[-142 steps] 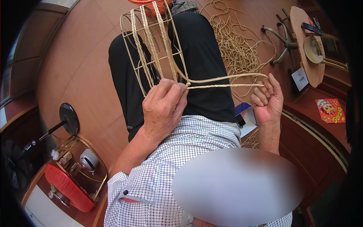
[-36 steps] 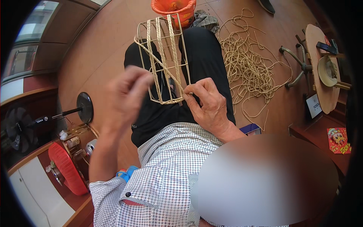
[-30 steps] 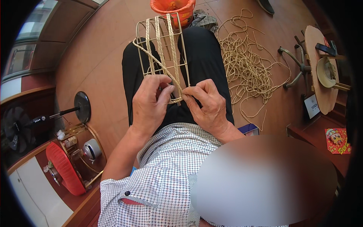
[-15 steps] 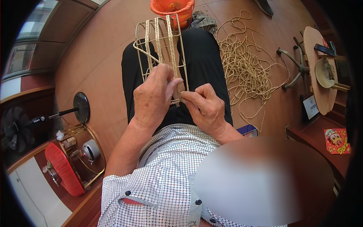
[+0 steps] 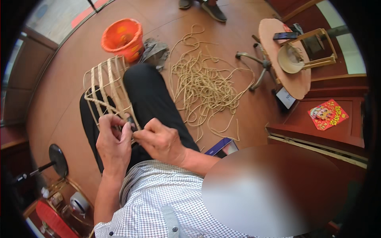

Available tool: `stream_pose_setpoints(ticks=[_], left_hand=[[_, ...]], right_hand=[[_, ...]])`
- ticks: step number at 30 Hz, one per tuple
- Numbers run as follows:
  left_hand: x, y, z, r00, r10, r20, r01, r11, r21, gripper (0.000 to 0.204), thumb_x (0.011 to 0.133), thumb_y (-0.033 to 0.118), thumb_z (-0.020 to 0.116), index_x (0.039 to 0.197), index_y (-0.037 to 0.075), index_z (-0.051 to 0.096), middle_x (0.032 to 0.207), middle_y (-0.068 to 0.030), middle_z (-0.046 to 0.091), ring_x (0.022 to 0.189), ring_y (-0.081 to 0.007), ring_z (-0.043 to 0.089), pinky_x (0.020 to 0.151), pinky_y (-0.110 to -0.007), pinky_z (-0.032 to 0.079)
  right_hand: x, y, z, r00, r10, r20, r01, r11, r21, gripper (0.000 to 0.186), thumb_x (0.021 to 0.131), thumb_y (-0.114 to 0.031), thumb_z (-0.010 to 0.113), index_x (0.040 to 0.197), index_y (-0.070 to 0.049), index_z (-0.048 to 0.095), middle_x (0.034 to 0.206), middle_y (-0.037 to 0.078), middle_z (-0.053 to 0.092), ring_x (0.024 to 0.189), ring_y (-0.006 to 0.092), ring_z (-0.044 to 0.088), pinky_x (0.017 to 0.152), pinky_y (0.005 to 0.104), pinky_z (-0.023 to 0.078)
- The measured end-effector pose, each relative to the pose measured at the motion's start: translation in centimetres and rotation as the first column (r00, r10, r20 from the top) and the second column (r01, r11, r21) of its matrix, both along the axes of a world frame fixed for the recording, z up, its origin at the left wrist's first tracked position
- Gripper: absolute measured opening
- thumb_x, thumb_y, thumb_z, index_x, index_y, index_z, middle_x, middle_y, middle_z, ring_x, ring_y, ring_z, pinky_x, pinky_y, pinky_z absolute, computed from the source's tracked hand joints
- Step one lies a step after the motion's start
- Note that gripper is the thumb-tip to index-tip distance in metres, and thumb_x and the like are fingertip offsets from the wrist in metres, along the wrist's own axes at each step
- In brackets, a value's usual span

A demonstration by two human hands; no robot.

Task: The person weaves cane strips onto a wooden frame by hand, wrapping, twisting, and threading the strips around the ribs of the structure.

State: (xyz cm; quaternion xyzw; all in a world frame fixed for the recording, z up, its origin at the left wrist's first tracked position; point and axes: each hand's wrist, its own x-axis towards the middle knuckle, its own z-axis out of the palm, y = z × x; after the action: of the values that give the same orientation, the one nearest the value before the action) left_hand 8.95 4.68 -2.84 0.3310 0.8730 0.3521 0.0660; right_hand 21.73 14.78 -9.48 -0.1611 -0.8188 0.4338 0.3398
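A wire frame (image 5: 88, 81) with twisted tan cord (image 5: 101, 79) wound along it in several strands lies across my lap, on dark trousers (image 5: 149, 85). My left hand (image 5: 113, 139) is at the frame's near end, its thumb and fingers pinched on the cord. Close beside it, my right hand (image 5: 162, 139) is closed too, thumb and forefinger pressed together on the cord at the near right corner. A small dark piece shows between the hands; I cannot make out what it is. The fingertips partly hide the cord's end.
Loose cord (image 5: 210, 81) lies heaped on the floor to my right. An orange bucket (image 5: 133, 51) and a grey cloth (image 5: 154, 53) are beyond my knees. At the right stands a round-topped table (image 5: 265, 43) with a phone and cap. Another person's shoes (image 5: 214, 11) show at the top.
The view has swung to the right, so the frame and my hands appear farther left. My left fingers have shifted their pinch, while the right hand stays at the frame's near corner.
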Motion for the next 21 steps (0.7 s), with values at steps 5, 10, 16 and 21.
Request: stream_pose_setpoints(ticks=[5,10,16,21], left_hand=[[0.4,0.3,-0.6,0.996,-0.025,-0.084,0.026,1.0,0.008,0.032,0.094,-0.001,0.082,0.115,0.006,0.06,0.09,-0.0049,0.062,0.067,-0.0149,0.055,0.063,-0.034,0.05],[0.2,0.4,-0.9,0.968,-0.2,-0.15,0.209,0.977,0.049,0.024,0.093,-0.008,0.077,0.107,0.005,0.063,0.09,-0.0067,0.067,0.066,-0.0201,0.061,0.062,-0.037,0.051],[-1.1,0.7,-1.6,0.937,-0.258,-0.236,0.277,0.96,0.049,0.023,0.093,-0.007,0.077,0.108,0.005,0.065,0.094,-0.0083,0.069,0.076,-0.0247,0.065,0.067,-0.039,0.053],[-0.8,0.4,-1.6,0.953,-0.138,-0.271,0.152,0.988,0.031,0.029,0.095,-0.004,0.08,0.12,0.006,0.067,0.096,-0.0073,0.067,0.078,-0.023,0.063,0.067,-0.038,0.053]], right_hand=[[-0.1,-0.1,-0.1,1.0,-0.007,-0.016,0.007,0.999,0.042,0.022,0.085,-0.005,0.088,0.106,-0.009,0.082,0.087,0.006,0.061,0.07,0.0241,0.07,0.059,0.0365,0.056],[0.0,0.0,-0.3,0.999,0.02,-0.028,-0.018,0.999,0.043,0.01,0.091,-0.006,0.081,0.097,-0.007,0.073,0.091,0.009,0.057,0.073,0.0264,0.071,0.062,0.0384,0.058],[0.0,0.1,-0.3,0.999,0.035,-0.031,-0.034,0.999,0.039,0.012,0.091,-0.005,0.081,0.101,-0.006,0.075,0.091,0.01,0.058,0.075,0.0277,0.071,0.064,0.0391,0.059],[0.1,0.2,-0.3,0.999,0.028,-0.023,-0.027,0.998,0.052,0.022,0.087,-0.007,0.087,0.107,-0.006,0.079,0.088,0.008,0.059,0.074,0.0255,0.07,0.064,0.0374,0.058]])
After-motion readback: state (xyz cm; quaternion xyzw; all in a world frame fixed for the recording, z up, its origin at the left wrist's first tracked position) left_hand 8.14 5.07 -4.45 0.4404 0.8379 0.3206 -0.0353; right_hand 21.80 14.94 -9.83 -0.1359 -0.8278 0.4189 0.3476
